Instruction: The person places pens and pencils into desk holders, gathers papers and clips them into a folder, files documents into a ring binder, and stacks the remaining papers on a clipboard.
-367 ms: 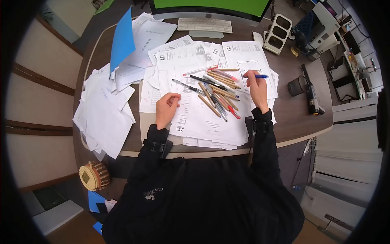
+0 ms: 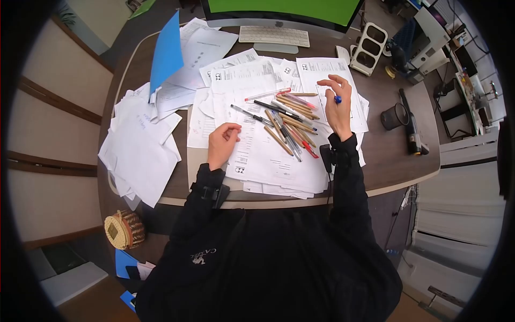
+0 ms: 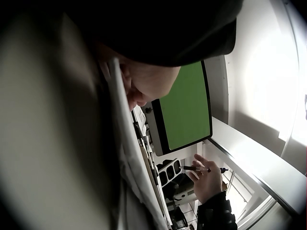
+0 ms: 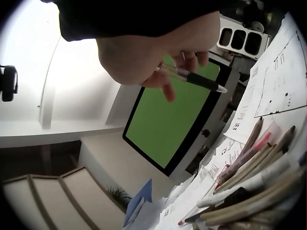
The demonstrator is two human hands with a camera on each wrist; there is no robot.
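Note:
My right hand (image 2: 338, 110) is raised over the papers at the right, its fingers loosely spread. It holds a pen (image 4: 184, 75) with a clear barrel, a dark grip and a bare tip; only its blue end shows in the head view. Left of this hand, a loose heap of pens and brown pencils (image 2: 289, 122) lies on printed sheets (image 2: 255, 161). My left hand (image 2: 222, 146), fingers loosely curled with nothing in them, rests at the left side of those sheets. In the left wrist view the left hand (image 3: 151, 81) is mostly hidden by the sleeve.
A mesh pen cup (image 2: 394, 115) stands at the right beside a long black object (image 2: 410, 123). Behind are a white holder with three openings (image 2: 369, 48), a keyboard (image 2: 273, 36) and a monitor (image 2: 279, 8). More papers (image 2: 139, 145) and a blue folder (image 2: 166, 51) occupy the left.
My right hand has lifted from the sheet and its fingers have spread, with the pen turned within them. My left hand stays in place.

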